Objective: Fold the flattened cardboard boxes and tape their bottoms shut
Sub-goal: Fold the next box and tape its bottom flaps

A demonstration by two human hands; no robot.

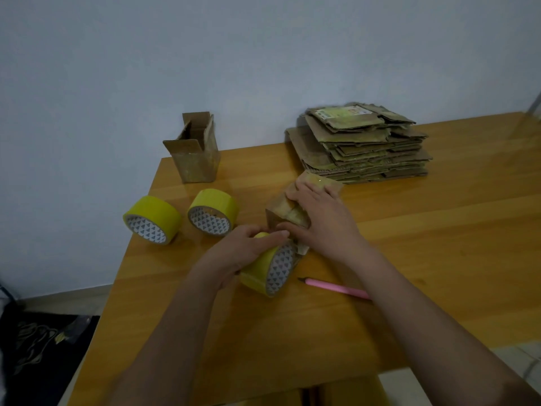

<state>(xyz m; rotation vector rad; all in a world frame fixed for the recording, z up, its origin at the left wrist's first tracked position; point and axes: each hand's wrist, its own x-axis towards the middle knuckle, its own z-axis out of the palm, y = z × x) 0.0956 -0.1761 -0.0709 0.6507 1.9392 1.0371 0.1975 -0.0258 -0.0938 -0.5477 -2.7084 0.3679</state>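
Risk: the tape could land crooked or wrinkle across the flaps here, since the roll sits tight against the near end of the box and any slip of the pressing hand lets the flaps spring up
Second risk: the box may skid along the glossy surface [409, 230] if the roll gets tugged hard, because only a flat palm pins it
Left hand [243, 250]: fingers curled over the top of the yellow tape roll [268, 269], gripping it at centre frame, forearm reaching in from the lower left
Right hand [319, 218]: fingers laid out straight, pressing flat on the small cardboard box [282, 213], holding nothing in a grasp, arm coming in from the lower right
Box position: centre of the frame, bottom flaps facing up under the palm, touching the roll
Finished box [194, 153]: standing upright, upper left of the surface
Flattened stack [366, 142]: upper right, still waiting
Spare rolls [181, 219]: two, left of the hands
Pink cutter [336, 288]: lying just below the right wrist
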